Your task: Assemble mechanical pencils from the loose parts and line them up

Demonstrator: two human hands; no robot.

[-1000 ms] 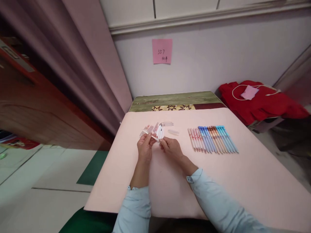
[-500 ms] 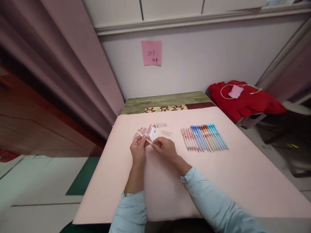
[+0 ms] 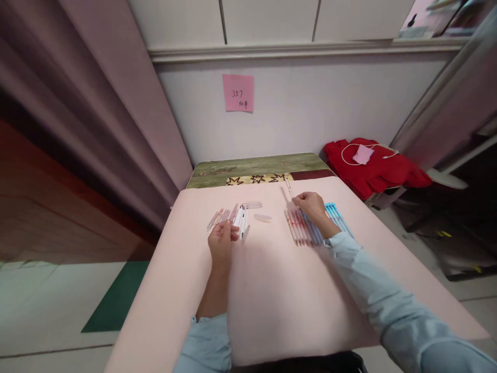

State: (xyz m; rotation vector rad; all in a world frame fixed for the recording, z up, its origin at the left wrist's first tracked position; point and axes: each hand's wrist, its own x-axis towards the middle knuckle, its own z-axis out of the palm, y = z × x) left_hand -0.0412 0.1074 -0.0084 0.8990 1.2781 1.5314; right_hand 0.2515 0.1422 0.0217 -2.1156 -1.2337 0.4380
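Observation:
My right hand (image 3: 311, 204) is closed in a pinch on a thin white pen (image 3: 288, 187) that sticks up and to the left, just above the row of finished pens (image 3: 306, 228) in pink, blue and orange on the pink table (image 3: 295, 300). My left hand (image 3: 221, 241) rests near a small pile of pen parts (image 3: 233, 216), its fingers curled, beside a clear cap (image 3: 246, 232); whether it holds anything is hidden. Another clear cap (image 3: 263, 217) lies between the pile and the row.
A second table with a green patterned top (image 3: 256, 168) butts against the far edge. A pink note (image 3: 237, 92) hangs on the wall. Red cloth with a white cord (image 3: 373, 166) lies at the right. A curtain (image 3: 128, 103) hangs at the left.
My right hand has left the left hand and carried the white pen to the right, over the row of pens. The left hand stayed by the parts pile. The view shifted slightly.

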